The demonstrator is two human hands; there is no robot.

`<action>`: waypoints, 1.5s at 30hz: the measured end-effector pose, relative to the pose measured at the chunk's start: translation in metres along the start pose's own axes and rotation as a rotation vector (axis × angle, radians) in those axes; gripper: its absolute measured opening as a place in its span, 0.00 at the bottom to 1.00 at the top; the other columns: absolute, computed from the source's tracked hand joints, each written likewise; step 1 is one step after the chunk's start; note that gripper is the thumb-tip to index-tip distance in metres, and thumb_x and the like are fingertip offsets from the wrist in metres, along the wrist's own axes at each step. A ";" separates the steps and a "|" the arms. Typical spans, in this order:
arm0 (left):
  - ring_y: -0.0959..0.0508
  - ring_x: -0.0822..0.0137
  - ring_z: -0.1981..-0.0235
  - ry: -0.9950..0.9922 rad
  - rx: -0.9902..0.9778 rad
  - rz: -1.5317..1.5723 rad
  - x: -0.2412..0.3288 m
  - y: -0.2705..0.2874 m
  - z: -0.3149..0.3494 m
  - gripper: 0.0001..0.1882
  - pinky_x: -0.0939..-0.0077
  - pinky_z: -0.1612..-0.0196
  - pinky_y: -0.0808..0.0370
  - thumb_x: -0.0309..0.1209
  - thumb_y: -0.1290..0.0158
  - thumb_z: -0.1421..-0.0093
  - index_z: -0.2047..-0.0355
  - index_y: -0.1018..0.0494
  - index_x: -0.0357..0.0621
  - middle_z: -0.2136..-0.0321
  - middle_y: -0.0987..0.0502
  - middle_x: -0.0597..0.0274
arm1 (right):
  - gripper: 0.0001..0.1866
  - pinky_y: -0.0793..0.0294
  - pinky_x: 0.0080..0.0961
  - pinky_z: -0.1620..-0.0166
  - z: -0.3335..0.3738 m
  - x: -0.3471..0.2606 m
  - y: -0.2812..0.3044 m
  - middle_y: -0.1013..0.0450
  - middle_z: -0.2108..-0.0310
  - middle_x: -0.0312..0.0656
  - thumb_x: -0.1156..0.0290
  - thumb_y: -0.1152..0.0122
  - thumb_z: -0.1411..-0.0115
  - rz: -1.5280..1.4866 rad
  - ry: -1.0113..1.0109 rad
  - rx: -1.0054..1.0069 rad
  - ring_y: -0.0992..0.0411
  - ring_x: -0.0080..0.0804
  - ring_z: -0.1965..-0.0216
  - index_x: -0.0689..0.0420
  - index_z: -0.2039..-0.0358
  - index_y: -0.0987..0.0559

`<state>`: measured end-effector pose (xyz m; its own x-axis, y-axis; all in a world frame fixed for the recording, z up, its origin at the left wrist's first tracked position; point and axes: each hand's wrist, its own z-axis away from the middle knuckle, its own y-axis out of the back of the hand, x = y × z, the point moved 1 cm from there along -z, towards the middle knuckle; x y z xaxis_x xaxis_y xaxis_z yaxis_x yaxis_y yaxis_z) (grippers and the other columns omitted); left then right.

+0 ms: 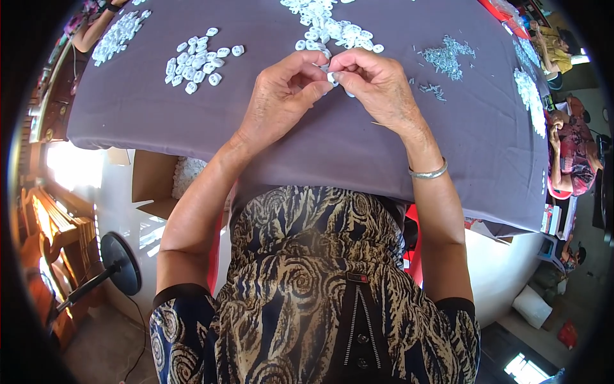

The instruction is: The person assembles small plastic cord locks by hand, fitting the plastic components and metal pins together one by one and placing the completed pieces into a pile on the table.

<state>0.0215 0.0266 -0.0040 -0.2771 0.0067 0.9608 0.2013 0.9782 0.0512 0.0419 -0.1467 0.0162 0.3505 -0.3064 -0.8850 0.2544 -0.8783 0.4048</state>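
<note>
Over the dark cloth-covered table (358, 153), my left hand (281, 96) and my right hand (380, 86) meet with their fingertips together. Between them is a small white plastic piece (331, 77), partly hidden by the fingers. My right thumb and forefinger pinch it, while my left fingertips close against its other side. Just beyond my hands spreads a heap of similar white pieces (339, 32). To their left lies a smaller group of rounded white pieces (195, 63). Small silvery metal bits (448, 57) form a loose pile to the right.
Another white pile (120, 37) sits at the far left, beside another person's arm (93, 32). More white pieces (529, 96) line the right edge, where people (572, 141) sit. An open cardboard box (153, 179) stands below the table's front edge, near a black round-based stand (121, 262).
</note>
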 end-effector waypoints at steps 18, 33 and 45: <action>0.26 0.77 0.72 0.405 -0.356 0.687 0.001 0.010 -0.002 0.20 0.84 0.69 0.28 0.27 0.45 0.43 0.50 0.36 0.44 0.71 0.24 0.65 | 0.06 0.36 0.14 0.70 0.005 -0.005 0.008 0.30 0.70 0.31 0.75 0.46 0.40 -0.212 0.165 -0.218 0.37 0.15 0.73 0.60 0.64 0.23; 0.26 0.78 0.70 0.061 -0.089 0.153 0.004 -0.002 0.001 0.14 0.83 0.68 0.26 0.23 0.46 0.43 0.56 0.31 0.40 0.71 0.25 0.66 | 0.06 0.41 0.11 0.76 0.005 -0.005 0.000 0.33 0.78 0.27 0.71 0.44 0.40 -0.126 -0.050 -0.028 0.41 0.11 0.78 0.60 0.69 0.24; 0.26 0.79 0.71 -0.023 0.005 0.204 -0.003 -0.001 -0.001 0.12 0.84 0.70 0.26 0.20 0.48 0.43 0.58 0.30 0.39 0.72 0.26 0.69 | 0.04 0.41 0.11 0.76 0.007 -0.005 -0.007 0.34 0.79 0.26 0.73 0.45 0.42 -0.195 -0.108 0.040 0.41 0.10 0.79 0.60 0.69 0.24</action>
<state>0.0233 0.0250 -0.0066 -0.2529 0.2092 0.9446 0.2509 0.9571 -0.1448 0.0316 -0.1413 0.0158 0.1996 -0.1653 -0.9659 0.2712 -0.9379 0.2165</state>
